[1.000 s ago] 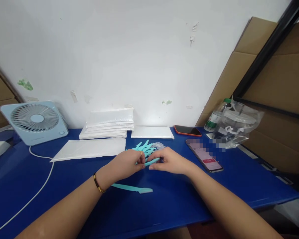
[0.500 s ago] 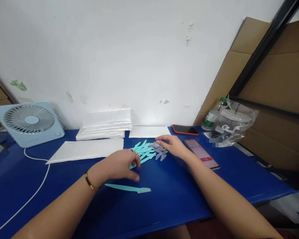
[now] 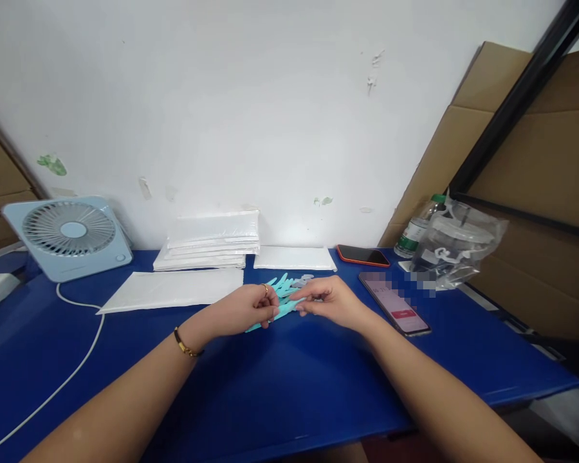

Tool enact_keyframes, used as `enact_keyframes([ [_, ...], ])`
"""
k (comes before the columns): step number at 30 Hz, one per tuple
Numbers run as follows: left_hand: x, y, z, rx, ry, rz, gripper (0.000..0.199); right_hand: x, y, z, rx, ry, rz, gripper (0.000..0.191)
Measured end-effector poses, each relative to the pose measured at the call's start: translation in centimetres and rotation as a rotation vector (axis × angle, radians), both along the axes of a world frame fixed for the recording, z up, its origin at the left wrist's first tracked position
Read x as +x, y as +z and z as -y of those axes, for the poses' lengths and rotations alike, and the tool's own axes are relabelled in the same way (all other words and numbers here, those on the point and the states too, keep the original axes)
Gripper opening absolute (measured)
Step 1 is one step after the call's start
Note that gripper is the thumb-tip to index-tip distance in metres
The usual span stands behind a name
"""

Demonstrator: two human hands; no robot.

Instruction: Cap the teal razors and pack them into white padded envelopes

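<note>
My left hand (image 3: 258, 307) is closed in a pinch on a teal eyebrow razor (image 3: 285, 310), whose blade end points right. My right hand (image 3: 332, 301) is pinched at that end, with what looks like a small clear blade cap in its fingertips, mostly hidden. Both hands meet just in front of a pile of teal razors (image 3: 280, 283), which they partly cover. Behind my right fingers lie clear caps (image 3: 303, 280), only a few of them showing.
White padded packets (image 3: 212, 239) are stacked against the wall, with single ones (image 3: 174, 289) beside them. A blue fan (image 3: 72, 235) stands left, its cable trailing forward. Two phones (image 3: 395, 305) (image 3: 363, 254), a bottle (image 3: 417, 231) and a bagged cup (image 3: 456, 247) are on the right.
The single razor lying at the front of the table has been picked up by my left hand. My right hand has come from the caps toward me, and both hands now meet.
</note>
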State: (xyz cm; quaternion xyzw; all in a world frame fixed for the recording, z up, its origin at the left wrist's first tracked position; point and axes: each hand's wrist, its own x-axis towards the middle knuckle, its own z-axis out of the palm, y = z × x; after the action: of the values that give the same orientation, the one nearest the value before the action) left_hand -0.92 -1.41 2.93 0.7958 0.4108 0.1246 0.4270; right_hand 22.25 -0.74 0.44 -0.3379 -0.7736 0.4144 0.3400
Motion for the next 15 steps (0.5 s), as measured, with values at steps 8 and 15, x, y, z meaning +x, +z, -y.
enact_keyframes([
  [8,-0.7,-0.7,-1.0,-0.013,0.137,0.129,0.027,2.2,0.0,-2.1,-0.058,-0.280,-0.275,0.026],
  [15,-0.4,-1.7,-1.7,0.409,0.293,0.073,0.016,0.9,-0.5,-2.0,-0.233,-0.270,-0.408,0.028],
])
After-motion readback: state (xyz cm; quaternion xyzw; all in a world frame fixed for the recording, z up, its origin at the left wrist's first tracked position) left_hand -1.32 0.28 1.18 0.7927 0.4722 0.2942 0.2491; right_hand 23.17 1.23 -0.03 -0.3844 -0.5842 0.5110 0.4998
